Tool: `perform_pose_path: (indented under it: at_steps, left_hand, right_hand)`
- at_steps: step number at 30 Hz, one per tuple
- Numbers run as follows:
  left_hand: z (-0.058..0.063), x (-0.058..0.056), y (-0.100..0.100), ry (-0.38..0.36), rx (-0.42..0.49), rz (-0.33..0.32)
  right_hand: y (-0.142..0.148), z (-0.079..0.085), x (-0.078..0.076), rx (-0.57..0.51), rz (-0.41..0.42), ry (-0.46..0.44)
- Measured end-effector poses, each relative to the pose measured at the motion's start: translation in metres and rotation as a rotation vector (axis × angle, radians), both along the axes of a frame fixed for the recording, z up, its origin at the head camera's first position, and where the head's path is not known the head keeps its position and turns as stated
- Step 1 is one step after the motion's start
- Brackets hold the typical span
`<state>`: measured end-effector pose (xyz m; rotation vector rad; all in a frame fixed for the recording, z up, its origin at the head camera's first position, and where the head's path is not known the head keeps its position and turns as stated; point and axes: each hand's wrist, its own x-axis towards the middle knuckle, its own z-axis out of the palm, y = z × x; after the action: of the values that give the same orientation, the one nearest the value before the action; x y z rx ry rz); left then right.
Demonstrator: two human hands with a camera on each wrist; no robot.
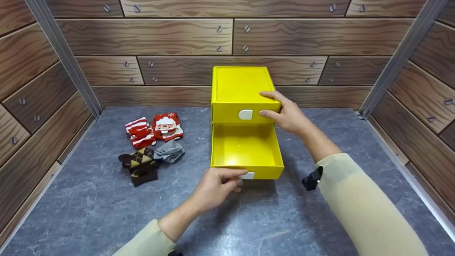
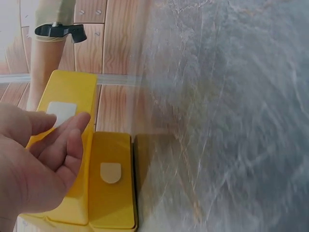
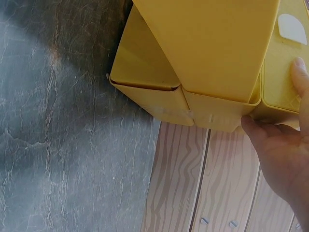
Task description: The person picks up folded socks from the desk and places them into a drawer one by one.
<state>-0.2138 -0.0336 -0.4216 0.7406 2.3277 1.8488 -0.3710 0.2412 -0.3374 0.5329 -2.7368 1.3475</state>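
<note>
A yellow drawer unit (image 1: 241,83) stands near the back wall. Its middle drawer (image 1: 245,145) is pulled out, and nothing lies inside it. My left hand (image 1: 217,186) is at the drawer's front, with thumb and fingers pinching the white handle (image 2: 63,111). On the unit's right upper corner, my right hand (image 1: 289,113) grips with the thumb on the top drawer's front and fingers along the top and side. The top drawer (image 1: 225,113) is closed, as is the bottom drawer (image 2: 113,203), seen in the left wrist view.
Folded socks lie left of the unit: a red-and-white striped one (image 1: 139,131), a red Santa one (image 1: 167,126), a grey one (image 1: 170,151) and a brown argyle one (image 1: 140,165). Wood-patterned walls (image 1: 177,37) enclose the grey marbled tabletop (image 1: 106,213).
</note>
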Motion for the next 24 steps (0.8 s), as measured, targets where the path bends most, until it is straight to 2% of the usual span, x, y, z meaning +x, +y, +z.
perform_pose_path:
  at_steps: [3,6,10,14,18,20,24]
  left_hand:
    - [0.004,0.002,-0.011,0.001,0.004,-0.034]
    - [0.010,0.001,-0.029,0.018,-0.029,-0.054]
    - [0.026,-0.003,-0.059,0.069,-0.121,-0.031]
    - [0.046,-0.010,-0.094,0.103,-0.164,0.052]
    - [0.062,-0.018,-0.128,0.117,-0.116,0.165]
    - [0.066,-0.023,-0.144,0.136,-0.092,0.233]
    - [0.070,-0.035,-0.175,0.105,-0.031,0.331]
  right_hand:
    - [0.000,0.000,0.000,-0.006,0.003,-0.004]
    - [0.000,0.001,0.001,-0.005,0.011,-0.004]
    - [0.000,0.002,0.000,-0.011,0.011,-0.009]
    - [0.000,0.003,0.000,-0.013,0.004,-0.012]
    - [-0.002,0.003,0.000,-0.009,0.003,-0.016]
    - [-0.002,0.002,0.000,-0.011,0.002,-0.017]
    - [-0.001,0.001,0.001,-0.015,-0.010,-0.019]
